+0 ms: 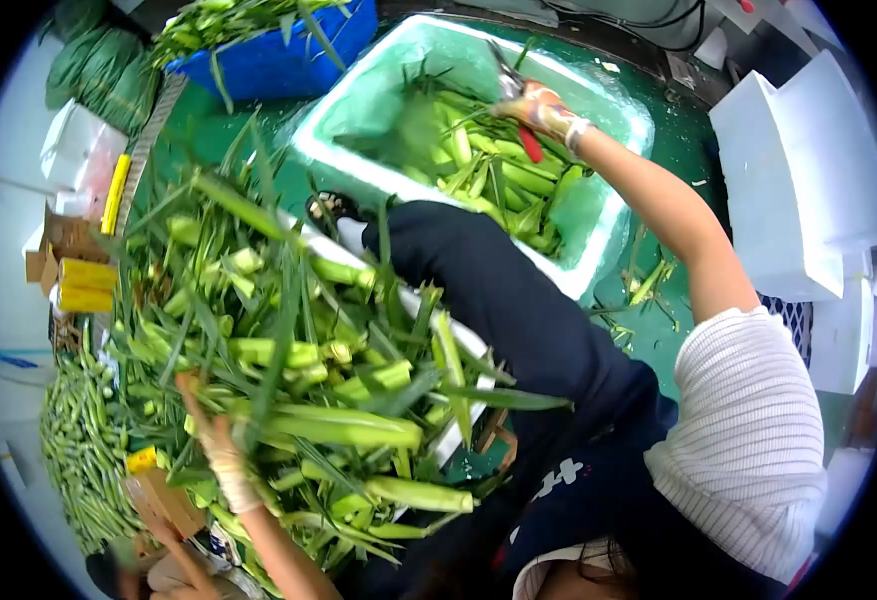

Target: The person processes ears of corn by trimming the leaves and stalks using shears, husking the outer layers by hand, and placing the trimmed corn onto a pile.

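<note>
A big heap of leafy green corn ears [348, 425] fills the left and centre of the view. My left hand [216, 448], in a pale glove, reaches into this heap with its fingers among the leaves; whether it grips an ear cannot be made out. Over the far side of a white foam box [613, 225] lined with clear plastic is my right hand [540, 108], gloved and closed on red-handled shears [530, 143]. Their dark blades point up and away. Trimmed green ears [523, 180] lie in the box beneath my right hand.
A blue crate [268, 70] of leafy greens stands at the top. Green pods [83, 450] are piled at left, near a person's hand [163, 525] by a cardboard box [173, 500]. White foam boxes [778, 190] stand right; leaf scraps [648, 285] lie on the floor.
</note>
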The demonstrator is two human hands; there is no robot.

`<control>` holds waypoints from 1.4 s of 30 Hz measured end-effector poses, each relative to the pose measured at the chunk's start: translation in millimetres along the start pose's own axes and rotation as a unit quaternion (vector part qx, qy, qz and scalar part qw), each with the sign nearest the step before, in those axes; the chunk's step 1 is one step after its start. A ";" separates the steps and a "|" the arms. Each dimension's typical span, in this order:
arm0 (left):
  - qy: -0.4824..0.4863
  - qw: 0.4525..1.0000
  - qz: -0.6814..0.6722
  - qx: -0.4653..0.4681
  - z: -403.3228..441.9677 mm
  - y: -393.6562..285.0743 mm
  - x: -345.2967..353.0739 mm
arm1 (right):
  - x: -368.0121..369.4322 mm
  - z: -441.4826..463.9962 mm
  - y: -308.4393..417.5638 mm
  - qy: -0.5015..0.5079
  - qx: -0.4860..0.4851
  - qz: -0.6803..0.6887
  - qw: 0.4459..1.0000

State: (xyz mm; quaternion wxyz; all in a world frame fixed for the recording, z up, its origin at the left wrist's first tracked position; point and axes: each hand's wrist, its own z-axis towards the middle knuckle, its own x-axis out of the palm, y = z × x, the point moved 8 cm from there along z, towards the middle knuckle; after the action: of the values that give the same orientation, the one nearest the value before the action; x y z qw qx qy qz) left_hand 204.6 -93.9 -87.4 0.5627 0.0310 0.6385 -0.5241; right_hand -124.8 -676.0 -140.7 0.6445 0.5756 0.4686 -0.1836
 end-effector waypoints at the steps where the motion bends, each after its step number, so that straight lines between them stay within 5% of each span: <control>1: 0.029 0.999 0.042 0.015 -6.2 -22.3 27.8 | -5.8 17.9 -38.1 -0.012 0.002 -0.014 1.000; 5: 0.016 0.988 0.126 0.083 -41.4 -101.9 87.9 | 12.8 54.9 -138.9 0.041 0.109 -0.141 0.983; 7: -0.041 0.997 0.055 -0.020 -54.7 -96.2 101.8 | 41.5 75.9 -178.2 0.059 0.141 -0.126 0.980; 10: 0.011 0.968 0.240 0.073 -49.6 -109.2 135.9 | 73.5 87.9 -217.0 0.057 0.117 -0.283 0.950; 13: 0.238 0.907 0.346 0.012 -18.4 -115.8 195.1 | 92.8 80.6 -212.6 -0.001 0.057 -0.395 0.917; 14: 0.243 0.863 0.437 0.075 -25.5 -94.0 210.7 | 95.0 81.4 -216.0 -0.025 0.057 -0.378 0.924; 16: 0.385 0.842 0.315 -0.209 -71.7 11.6 254.0 | 92.9 86.9 -240.5 -0.080 0.086 -0.272 0.955; 17: 0.561 0.753 0.330 -0.100 -31.7 -58.7 256.3 | 102.0 95.1 -263.3 -0.106 0.111 -0.173 0.973; 18: 0.540 0.765 0.327 -0.126 -20.6 -64.4 260.1 | 110.8 101.7 -284.3 -0.102 0.144 -0.117 0.977; 20: 0.423 0.832 0.318 -0.167 -5.8 -69.7 246.3 | 92.4 67.3 -185.2 0.001 0.146 -0.259 0.955; 22: 0.275 0.924 0.262 -0.039 -4.4 -92.6 227.0 | 115.0 58.3 -156.3 0.106 0.102 -0.220 0.964; 23: 0.238 0.938 0.252 -0.021 -5.6 -96.1 219.5 | 119.4 55.6 -138.3 0.069 0.052 -0.191 0.978; 25: 0.224 0.940 0.255 -0.021 -13.4 -104.1 211.1 | 110.1 3.6 -79.9 0.218 0.181 0.078 0.956; 27: 0.177 0.947 0.269 0.006 -20.2 -118.1 197.9 | 86.5 -20.8 -32.8 0.197 0.036 0.231 0.952; 29: 0.138 0.964 0.216 0.063 -35.6 -142.1 176.8 | 44.5 -48.9 9.0 0.242 -0.003 0.191 0.951; 31: 0.155 0.960 0.217 0.088 -55.0 -170.0 162.8 | 5.7 -83.7 50.9 0.227 -0.132 0.214 0.941; 35: 0.228 0.952 0.147 0.141 -102.2 -185.1 176.2 | -47.6 -142.3 96.7 0.236 -0.152 0.279 0.919; 36: 0.187 0.978 0.030 0.091 -98.1 -175.8 173.0 | -50.5 -147.1 96.4 0.235 -0.146 0.276 0.921; 39: 0.317 0.933 0.169 0.001 -80.5 -142.8 222.0 | -42.6 -156.4 101.2 0.254 -0.155 0.260 0.919; 42: 0.298 0.936 0.175 0.067 -85.4 -98.0 289.0 | -28.7 -159.6 100.4 0.250 -0.142 0.305 0.908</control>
State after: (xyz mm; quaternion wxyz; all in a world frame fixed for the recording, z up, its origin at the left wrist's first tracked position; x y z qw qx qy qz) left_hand -21.0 -236.8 -257.9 0.4263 0.3340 0.7249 -0.4257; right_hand -123.7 -511.7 -43.9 0.6060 0.6197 0.4372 0.2401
